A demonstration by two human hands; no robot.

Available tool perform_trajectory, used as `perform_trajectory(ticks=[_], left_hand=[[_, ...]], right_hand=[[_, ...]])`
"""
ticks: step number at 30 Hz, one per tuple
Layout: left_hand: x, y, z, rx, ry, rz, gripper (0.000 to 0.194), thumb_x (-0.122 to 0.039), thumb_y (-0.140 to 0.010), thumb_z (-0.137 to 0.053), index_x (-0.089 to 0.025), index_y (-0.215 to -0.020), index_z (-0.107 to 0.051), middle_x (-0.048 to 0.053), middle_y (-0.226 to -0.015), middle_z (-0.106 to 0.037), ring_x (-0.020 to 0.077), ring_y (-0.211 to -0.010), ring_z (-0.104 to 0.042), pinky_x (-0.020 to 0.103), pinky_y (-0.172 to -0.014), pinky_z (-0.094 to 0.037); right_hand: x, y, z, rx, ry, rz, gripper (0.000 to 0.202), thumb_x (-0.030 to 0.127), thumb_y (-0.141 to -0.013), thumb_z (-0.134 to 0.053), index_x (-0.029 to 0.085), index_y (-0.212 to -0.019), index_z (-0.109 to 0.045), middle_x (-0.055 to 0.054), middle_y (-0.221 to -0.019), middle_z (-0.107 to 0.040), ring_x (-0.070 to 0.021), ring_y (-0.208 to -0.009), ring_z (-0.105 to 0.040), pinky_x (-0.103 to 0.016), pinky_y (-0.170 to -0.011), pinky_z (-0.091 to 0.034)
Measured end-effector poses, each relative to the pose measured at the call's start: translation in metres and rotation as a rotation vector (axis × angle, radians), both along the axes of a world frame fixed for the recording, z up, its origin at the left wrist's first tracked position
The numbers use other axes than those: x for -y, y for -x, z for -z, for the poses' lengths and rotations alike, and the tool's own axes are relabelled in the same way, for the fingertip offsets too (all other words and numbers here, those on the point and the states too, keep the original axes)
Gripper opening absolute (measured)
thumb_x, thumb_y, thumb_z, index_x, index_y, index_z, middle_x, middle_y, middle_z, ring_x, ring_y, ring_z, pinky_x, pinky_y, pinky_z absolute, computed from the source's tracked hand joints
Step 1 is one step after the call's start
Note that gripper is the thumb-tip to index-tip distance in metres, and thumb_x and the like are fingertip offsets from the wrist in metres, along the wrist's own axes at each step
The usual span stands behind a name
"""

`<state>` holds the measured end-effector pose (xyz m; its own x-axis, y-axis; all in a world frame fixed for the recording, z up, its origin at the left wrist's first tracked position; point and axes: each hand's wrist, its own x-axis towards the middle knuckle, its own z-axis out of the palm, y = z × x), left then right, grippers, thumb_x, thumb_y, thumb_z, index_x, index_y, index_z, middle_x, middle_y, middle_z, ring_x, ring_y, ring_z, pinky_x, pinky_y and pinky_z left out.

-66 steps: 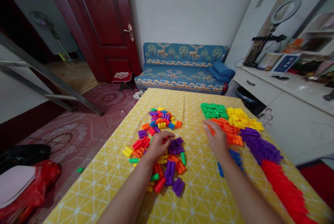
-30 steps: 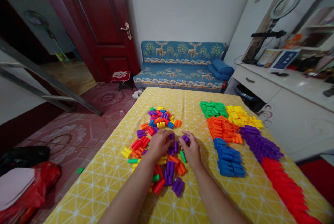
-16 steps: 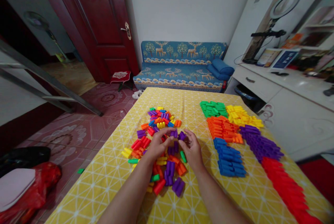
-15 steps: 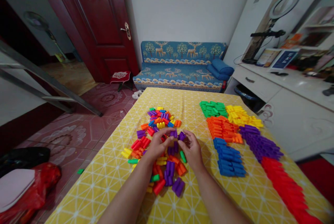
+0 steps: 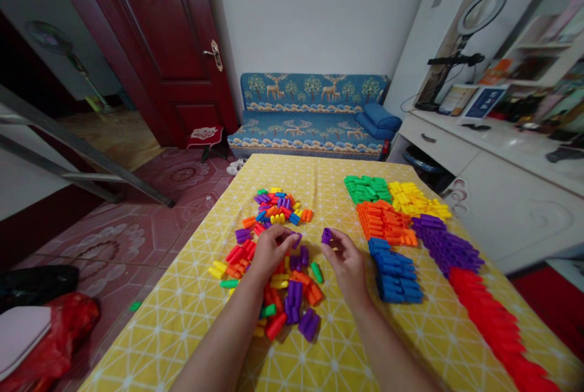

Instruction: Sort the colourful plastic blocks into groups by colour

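Observation:
My left hand [image 5: 272, 250] pinches a small purple plastic block [image 5: 296, 240] between thumb and fingers, above a loose heap of mixed blocks. Another purple block [image 5: 326, 235], with hollow round ends, is gripped at the fingertips of my right hand [image 5: 345, 258]. The two held blocks are apart. Below and between the hands lie purple blocks [image 5: 294, 302], orange blocks [image 5: 308, 287] and a green block [image 5: 316, 272]. Part of the heap is hidden under my left hand and forearm.
On the right of the yellow tablecloth [image 5: 337, 343], blocks lie grouped by colour: green [image 5: 367, 189], yellow [image 5: 415, 200], orange [image 5: 385, 223], blue [image 5: 395, 273], purple [image 5: 444, 246] and red [image 5: 495, 325]. A blue sofa [image 5: 310, 118] stands beyond the table, a white desk [image 5: 515, 161] at the right.
My hands have moved apart, the right one shifting rightward with its purple block. The view has turned slightly, so the scene sits a little further left.

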<state>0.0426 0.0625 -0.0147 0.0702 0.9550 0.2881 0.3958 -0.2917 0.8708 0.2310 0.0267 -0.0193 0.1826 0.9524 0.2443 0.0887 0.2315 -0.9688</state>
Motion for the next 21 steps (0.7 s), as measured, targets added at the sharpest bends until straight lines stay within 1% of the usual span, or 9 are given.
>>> perform_trajectory(ticks=[3,5,7,9,12,14,16,18,21], left_hand=[[0.000,0.000,-0.001,-0.003,-0.038,-0.043,0.026,-0.038,-0.081,-0.065,-0.014,-0.073,-0.068,0.004,-0.068,-0.063,0.0147,-0.062,-0.056,0.024,-0.058,-0.042],[-0.001,0.000,-0.001,-0.008,-0.046,-0.040,0.026,-0.038,-0.082,-0.065,-0.015,-0.073,-0.068,0.003,-0.069,-0.064,0.0147,-0.062,-0.055,0.025,-0.059,-0.042],[-0.002,0.000,0.001,-0.010,-0.046,-0.030,0.026,-0.039,-0.082,-0.065,-0.015,-0.074,-0.068,0.003,-0.069,-0.063,0.0144,-0.061,-0.055,0.025,-0.058,-0.041],[-0.002,0.000,0.003,-0.016,-0.044,-0.017,0.027,-0.040,-0.083,-0.064,-0.015,-0.075,-0.068,0.003,-0.069,-0.063,0.0143,-0.061,-0.054,0.025,-0.058,-0.041],[-0.004,0.000,0.006,-0.033,-0.048,-0.006,0.028,-0.041,-0.083,-0.063,-0.015,-0.075,-0.068,0.004,-0.071,-0.064,0.0146,-0.062,-0.055,0.025,-0.059,-0.042],[-0.004,0.001,0.008,-0.038,-0.047,-0.004,0.029,-0.042,-0.084,-0.063,-0.015,-0.077,-0.068,0.004,-0.072,-0.065,0.0148,-0.063,-0.056,0.025,-0.059,-0.042],[-0.005,0.002,0.010,-0.035,-0.040,-0.003,0.029,-0.043,-0.083,-0.063,-0.015,-0.078,-0.068,0.004,-0.073,-0.065,0.0153,-0.064,-0.057,0.025,-0.060,-0.043],[-0.005,0.002,0.010,-0.035,-0.033,-0.005,0.030,-0.044,-0.083,-0.063,-0.015,-0.079,-0.069,0.005,-0.073,-0.066,0.0156,-0.064,-0.057,0.026,-0.060,-0.043],[-0.004,0.002,0.008,-0.040,-0.027,-0.012,0.030,-0.044,-0.082,-0.064,-0.014,-0.078,-0.069,0.005,-0.073,-0.066,0.0159,-0.064,-0.058,0.026,-0.060,-0.044]], right_hand=[[-0.005,-0.047,-0.022,0.143,-0.075,0.062,0.039,0.039,-0.078,-0.067,0.020,-0.111,-0.063,-0.007,-0.096,-0.068,-0.0177,-0.080,-0.064,-0.029,-0.068,-0.053],[-0.018,-0.097,-0.034,0.303,-0.136,0.193,0.040,0.040,-0.075,-0.069,0.020,-0.110,-0.064,-0.007,-0.098,-0.068,-0.0177,-0.079,-0.064,-0.031,-0.071,-0.052],[-0.034,-0.153,-0.041,0.465,-0.131,0.328,0.041,0.040,-0.071,-0.069,0.020,-0.107,-0.066,-0.008,-0.099,-0.068,-0.0185,-0.077,-0.063,-0.032,-0.067,-0.051],[-0.051,-0.207,-0.043,0.582,-0.045,0.464,0.039,0.038,-0.068,-0.070,0.020,-0.102,-0.068,-0.008,-0.091,-0.068,-0.0202,-0.073,-0.062,-0.033,-0.063,-0.048],[-0.069,-0.265,-0.042,0.736,0.184,0.535,0.032,0.029,-0.062,-0.072,0.021,-0.092,-0.070,-0.006,-0.078,-0.067,-0.0225,-0.069,-0.061,-0.034,-0.063,-0.045],[-0.075,-0.284,-0.040,0.787,0.316,0.537,0.030,0.023,-0.060,-0.071,0.022,-0.090,-0.070,-0.006,-0.073,-0.067,-0.0233,-0.067,-0.061,-0.035,-0.062,-0.044],[-0.077,-0.292,-0.039,0.809,0.401,0.516,0.029,0.019,-0.060,-0.069,0.021,-0.089,-0.071,-0.006,-0.072,-0.067,-0.0236,-0.063,-0.060,-0.035,-0.060,-0.043],[-0.078,-0.294,-0.037,0.803,0.425,0.490,0.027,0.018,-0.060,-0.067,0.020,-0.086,-0.072,-0.007,-0.070,-0.067,-0.0236,-0.059,-0.059,-0.036,-0.058,-0.041],[-0.080,-0.296,-0.032,0.785,0.389,0.470,0.024,0.021,-0.059,-0.066,0.019,-0.082,-0.073,-0.009,-0.072,-0.069,-0.0246,-0.060,-0.060,-0.037,-0.057,-0.042]])
